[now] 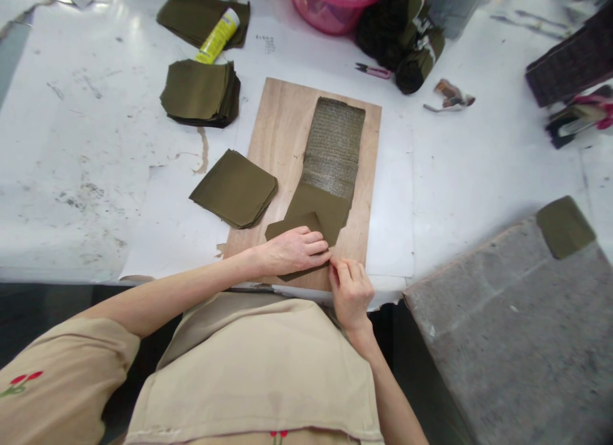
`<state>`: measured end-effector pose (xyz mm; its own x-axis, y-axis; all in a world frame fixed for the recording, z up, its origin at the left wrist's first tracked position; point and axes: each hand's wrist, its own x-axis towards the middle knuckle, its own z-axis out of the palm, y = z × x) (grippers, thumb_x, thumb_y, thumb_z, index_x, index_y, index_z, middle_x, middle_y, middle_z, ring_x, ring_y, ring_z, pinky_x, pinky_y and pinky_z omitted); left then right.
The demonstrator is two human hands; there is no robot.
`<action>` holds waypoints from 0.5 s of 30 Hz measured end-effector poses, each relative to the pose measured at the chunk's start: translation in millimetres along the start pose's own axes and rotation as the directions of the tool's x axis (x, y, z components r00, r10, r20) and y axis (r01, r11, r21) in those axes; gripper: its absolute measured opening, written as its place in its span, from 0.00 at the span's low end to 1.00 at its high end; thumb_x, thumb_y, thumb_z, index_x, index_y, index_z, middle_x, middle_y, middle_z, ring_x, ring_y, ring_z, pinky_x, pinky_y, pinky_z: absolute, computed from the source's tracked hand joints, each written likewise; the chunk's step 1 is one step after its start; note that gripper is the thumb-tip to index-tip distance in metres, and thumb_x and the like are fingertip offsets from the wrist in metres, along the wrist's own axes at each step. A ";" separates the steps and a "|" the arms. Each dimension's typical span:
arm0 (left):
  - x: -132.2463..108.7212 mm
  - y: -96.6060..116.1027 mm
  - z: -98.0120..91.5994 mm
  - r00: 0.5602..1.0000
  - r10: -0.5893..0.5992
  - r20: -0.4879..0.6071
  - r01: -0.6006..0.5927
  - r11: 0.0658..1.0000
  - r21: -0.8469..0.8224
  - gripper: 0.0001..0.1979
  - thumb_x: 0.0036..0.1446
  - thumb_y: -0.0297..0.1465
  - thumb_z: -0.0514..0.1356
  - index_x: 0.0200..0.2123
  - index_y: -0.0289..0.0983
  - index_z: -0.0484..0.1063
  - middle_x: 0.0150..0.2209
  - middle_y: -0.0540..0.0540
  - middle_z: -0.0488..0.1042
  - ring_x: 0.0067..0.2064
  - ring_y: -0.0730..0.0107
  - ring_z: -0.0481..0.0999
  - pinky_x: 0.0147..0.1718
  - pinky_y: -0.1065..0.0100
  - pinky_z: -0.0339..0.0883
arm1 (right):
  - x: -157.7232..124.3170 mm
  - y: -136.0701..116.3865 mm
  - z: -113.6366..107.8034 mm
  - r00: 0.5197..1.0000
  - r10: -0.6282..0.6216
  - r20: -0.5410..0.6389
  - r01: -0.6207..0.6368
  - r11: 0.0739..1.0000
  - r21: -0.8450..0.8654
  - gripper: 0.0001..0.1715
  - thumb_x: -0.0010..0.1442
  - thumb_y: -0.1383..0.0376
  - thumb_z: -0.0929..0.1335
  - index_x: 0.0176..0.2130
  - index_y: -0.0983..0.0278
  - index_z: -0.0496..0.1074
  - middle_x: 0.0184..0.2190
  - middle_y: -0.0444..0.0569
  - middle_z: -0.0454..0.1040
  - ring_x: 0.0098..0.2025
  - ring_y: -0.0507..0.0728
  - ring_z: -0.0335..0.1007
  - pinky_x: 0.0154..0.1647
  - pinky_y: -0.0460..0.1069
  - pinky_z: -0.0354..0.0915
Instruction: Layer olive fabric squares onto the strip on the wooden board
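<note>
A small olive-green fabric piece (295, 225) lies at the near end of the wooden board (278, 119). My left hand (297, 248) rests over it, fingers lying across the cloth and pressing it down. Close by, my right hand (350, 285) pinches the edge of the same piece between thumb and forefinger; the pinched bit is mostly hidden. Beyond both hands, a row of overlapping fabric pieces (335, 138) runs up the board, with a greyish, shiny band on much of its surface. To the left, a stack of cut fabric pieces (234, 188) overlaps the board's edge.
Farther left are another fabric stack (198, 90) and more pieces (184, 14) under a yellow tube (218, 36). A pink basket (330, 7), dark yarn-like rolls (416, 59) and thread snips (373, 70) lie at the back. A grey board (522, 317) with one fabric piece (565, 226) stands right.
</note>
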<state>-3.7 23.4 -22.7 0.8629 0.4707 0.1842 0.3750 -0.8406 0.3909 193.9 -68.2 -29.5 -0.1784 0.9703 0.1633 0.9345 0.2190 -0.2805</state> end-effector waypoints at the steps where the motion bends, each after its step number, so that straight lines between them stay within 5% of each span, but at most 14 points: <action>1: 0.0 0.2 -0.1 1.000 -0.002 0.000 0.002 1.000 -0.001 0.12 0.67 0.26 0.51 0.48 0.42 0.70 0.44 0.44 0.75 0.48 0.67 0.72 0.42 0.66 0.64 | -0.1 -0.2 -0.4 1.000 0.002 0.004 -0.002 1.000 -0.004 0.10 0.67 0.67 0.63 0.42 0.62 0.75 0.34 0.50 0.74 0.37 0.55 0.67 0.39 0.49 0.60; 15: -2.5 0.3 3.2 0.999 -0.004 -0.039 0.003 1.000 -0.019 0.12 0.66 0.25 0.52 0.48 0.44 0.70 0.44 0.44 0.75 0.47 0.66 0.72 0.41 0.66 0.63 | -4.9 -0.7 -6.7 0.999 0.048 0.007 -0.048 0.998 0.030 0.10 0.68 0.65 0.64 0.41 0.62 0.74 0.35 0.48 0.75 0.37 0.55 0.68 0.39 0.48 0.61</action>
<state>-4.7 21.1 -25.9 0.8474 0.4842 0.2177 0.3713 -0.8336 0.4089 196.1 -73.7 -23.8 -0.1352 0.9804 0.1433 0.9323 0.1748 -0.3166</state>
